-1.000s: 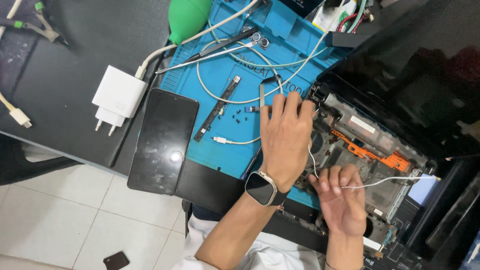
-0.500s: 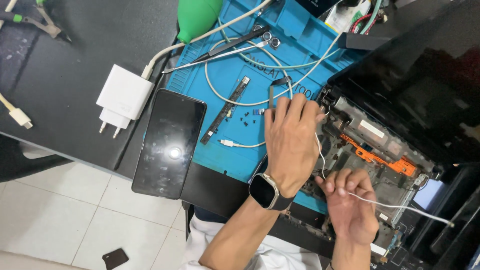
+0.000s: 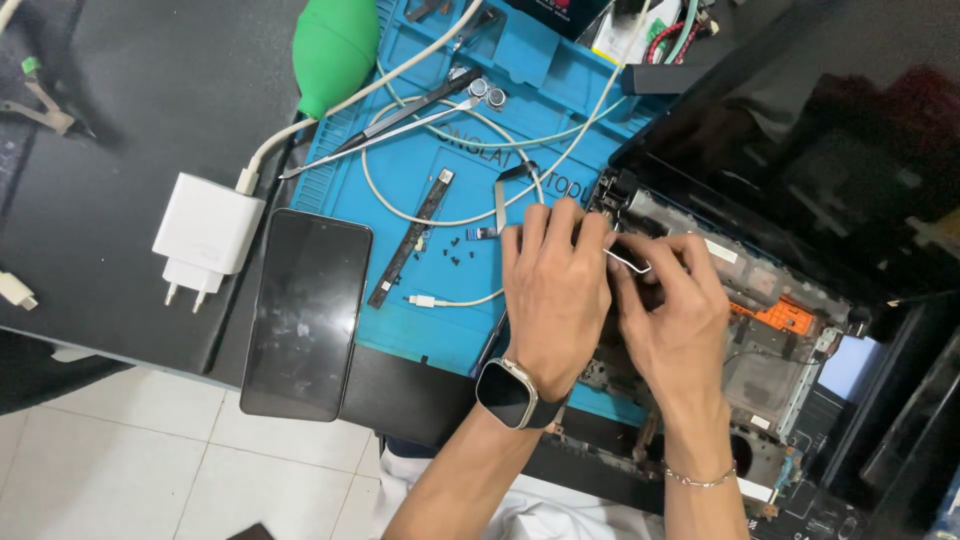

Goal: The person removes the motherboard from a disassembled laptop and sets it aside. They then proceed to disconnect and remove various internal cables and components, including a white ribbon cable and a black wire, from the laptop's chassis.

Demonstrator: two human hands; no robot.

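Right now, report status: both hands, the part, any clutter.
Left hand and right hand together, pinching a thin white cable over the opened laptop chassis. Loose screws and charger cord on blue mat beside.

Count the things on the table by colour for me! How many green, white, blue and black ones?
Green: 1, air blower bulb
White: 1, charger plug
Blue: 1, work mat
Black: 2, phone and opened laptop
Total: 5

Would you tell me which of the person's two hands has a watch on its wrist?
The left hand: a watch with a dark square face sits on its wrist. The right hand has only a thin bracelet on its wrist.
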